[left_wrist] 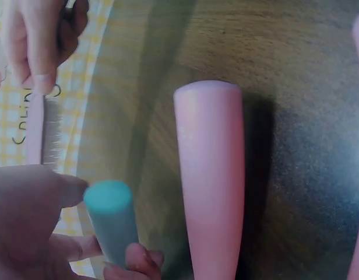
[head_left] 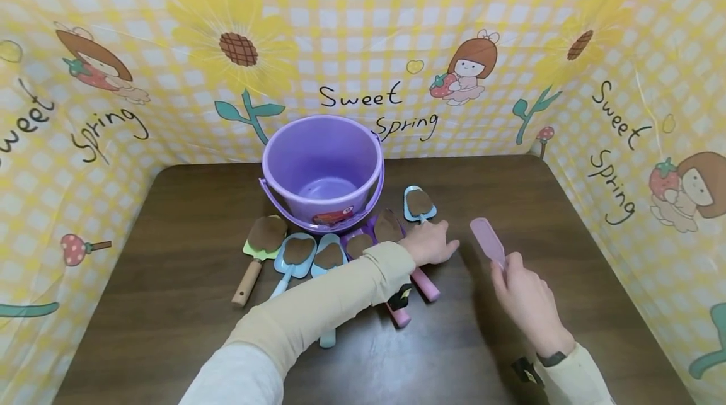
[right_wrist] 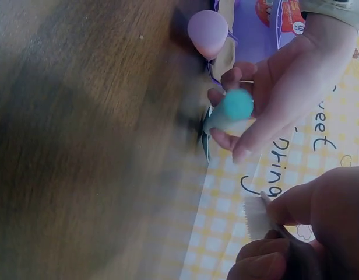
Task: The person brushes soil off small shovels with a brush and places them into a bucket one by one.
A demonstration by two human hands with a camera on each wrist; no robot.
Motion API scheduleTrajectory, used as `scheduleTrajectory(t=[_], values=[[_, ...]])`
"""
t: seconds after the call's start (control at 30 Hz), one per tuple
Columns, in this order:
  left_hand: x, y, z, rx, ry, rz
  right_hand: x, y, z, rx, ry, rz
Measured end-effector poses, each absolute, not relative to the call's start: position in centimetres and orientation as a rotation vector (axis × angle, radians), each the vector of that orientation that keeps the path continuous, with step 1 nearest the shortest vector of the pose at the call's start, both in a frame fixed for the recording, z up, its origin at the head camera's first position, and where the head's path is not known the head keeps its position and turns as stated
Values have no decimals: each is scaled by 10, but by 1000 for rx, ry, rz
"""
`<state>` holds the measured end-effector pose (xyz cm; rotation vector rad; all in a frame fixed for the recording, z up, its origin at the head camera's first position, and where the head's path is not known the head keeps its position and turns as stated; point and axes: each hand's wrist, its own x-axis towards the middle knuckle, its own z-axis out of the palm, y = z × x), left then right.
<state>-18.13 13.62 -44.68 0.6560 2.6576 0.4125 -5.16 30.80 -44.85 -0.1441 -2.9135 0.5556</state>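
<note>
My left hand reaches to a light blue shovel right of the bucket. In the left wrist view, its fingers curl round the teal-ended handle; the right wrist view also shows this handle between thumb and fingers. My right hand pinches a pink brush, held with its flat side up at the right. White bristles show on the brush in the right wrist view. Part of the blue shovel's handle is hidden by my left hand in the head view.
A purple bucket stands at the back of the brown table. Before it lie a green shovel with a wooden handle, light blue shovels and purple ones with pink handles, partly under my left sleeve.
</note>
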Motion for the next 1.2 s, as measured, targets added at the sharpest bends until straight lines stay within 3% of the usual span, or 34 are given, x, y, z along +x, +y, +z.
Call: scheduleTrajectory(t=[0.57, 1.2], values=[[-177, 97, -450, 677, 2800, 471, -53, 304, -449, -130, -2924, 564], [-144, 39, -436, 992, 3062, 612, -63, 289, -435, 77, -2780, 583]])
